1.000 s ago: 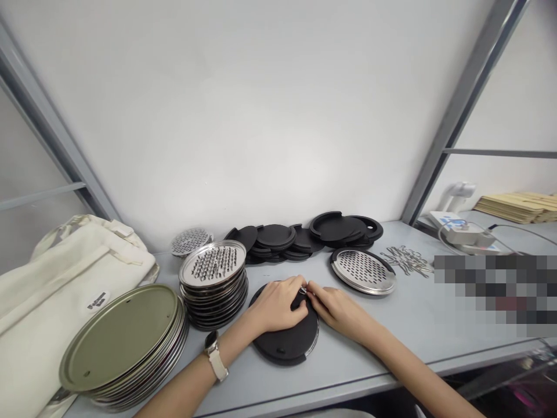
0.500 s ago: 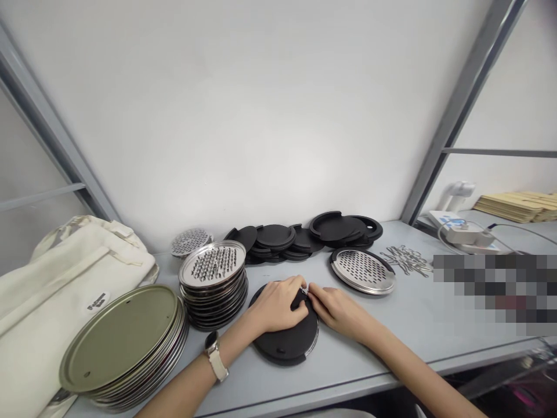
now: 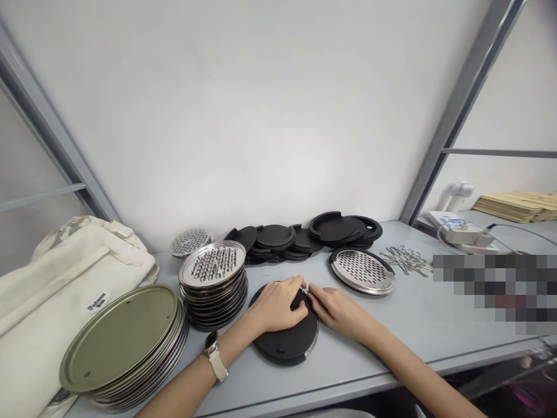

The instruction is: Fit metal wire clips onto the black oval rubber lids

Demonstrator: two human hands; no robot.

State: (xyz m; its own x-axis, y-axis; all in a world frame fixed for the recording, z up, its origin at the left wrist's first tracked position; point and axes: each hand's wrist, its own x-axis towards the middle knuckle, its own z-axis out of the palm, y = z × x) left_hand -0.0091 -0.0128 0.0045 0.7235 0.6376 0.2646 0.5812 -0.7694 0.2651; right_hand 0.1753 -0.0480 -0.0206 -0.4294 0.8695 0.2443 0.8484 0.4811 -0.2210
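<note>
A round black disc with a metal edge showing at its lower right lies on the grey table. My left hand rests on top of it, fingers curled at its upper edge. My right hand pinches a tiny metal piece at the same edge, close to my left fingertips; its shape is mostly hidden. Right of the hands is a perforated metal grater disc in a black rim. Metal clips form a loose pile beyond it.
Stacked grater discs and green-topped plates stand at the left, beside a cream bag. Black round covers line the wall. A white device with cables and flat wooden pieces are at the right.
</note>
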